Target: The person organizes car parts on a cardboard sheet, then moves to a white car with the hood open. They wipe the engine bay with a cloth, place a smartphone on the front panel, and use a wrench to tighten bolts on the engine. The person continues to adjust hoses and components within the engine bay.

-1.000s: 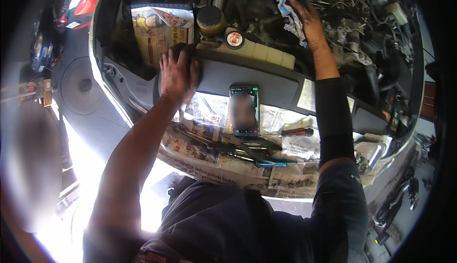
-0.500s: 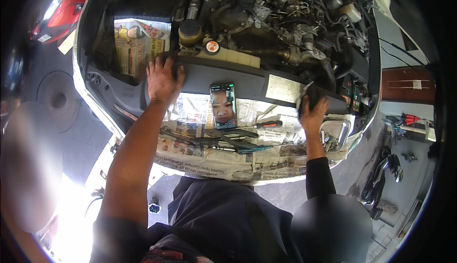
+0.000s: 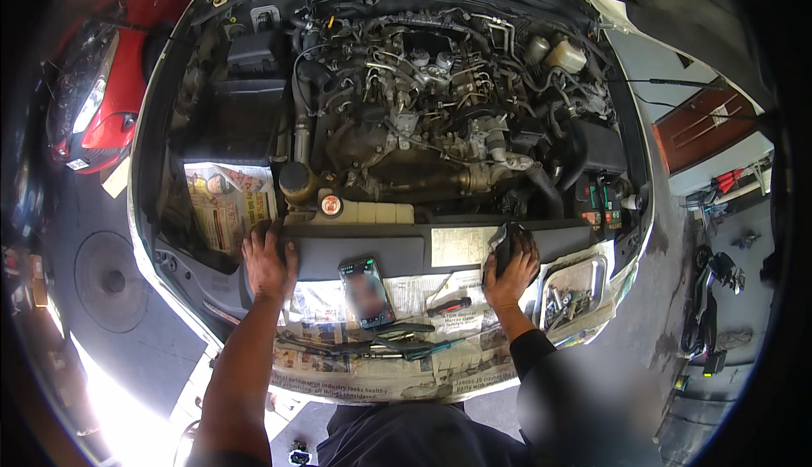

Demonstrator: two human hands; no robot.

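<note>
Left hand (image 3: 269, 266): palm down at the near edge of the grey front panel (image 3: 355, 253), fingers loosely spread and bent forward, thumb apart; grasps nothing that shows, though the underside of the palm is out of sight.
Right hand (image 3: 510, 274): half-closed over a dark bundle (image 3: 502, 249), thumb on its left side, fingers across it.
Dark bundle: on the right part of the panel, beside the pale label sheet (image 3: 458, 247); mostly covered by the fingers, so its material and full outline cannot be told.
Phone (image 3: 367, 293): lies tilted on the newspaper (image 3: 338, 381) between the hands; part of its screen is blurred out.
Tools: a red-and-black screwdriver (image 3: 449, 306) lies right of the phone; below is a cluster of pliers (image 3: 404, 328) and other long tools, overlapping too closely to separate with certainty.
Metal tray (image 3: 602, 274): near the right hand, holding small parts (image 3: 565, 306) too small to name.
Engine (image 3: 423, 120): fills the bay beyond the panel; hoses and pipes hide its lower parts, and deep gaps are black with shadow.
Reservoir (image 3: 372, 211): pale, with an orange-and-white cap mark, behind the panel; its lower part is hidden.
Right arm: sleeve (image 3: 531, 350) dark, the upper part covered by a blurred patch.
Red car (image 3: 114, 86): at far left, cut off by the dark lens rim.
</note>
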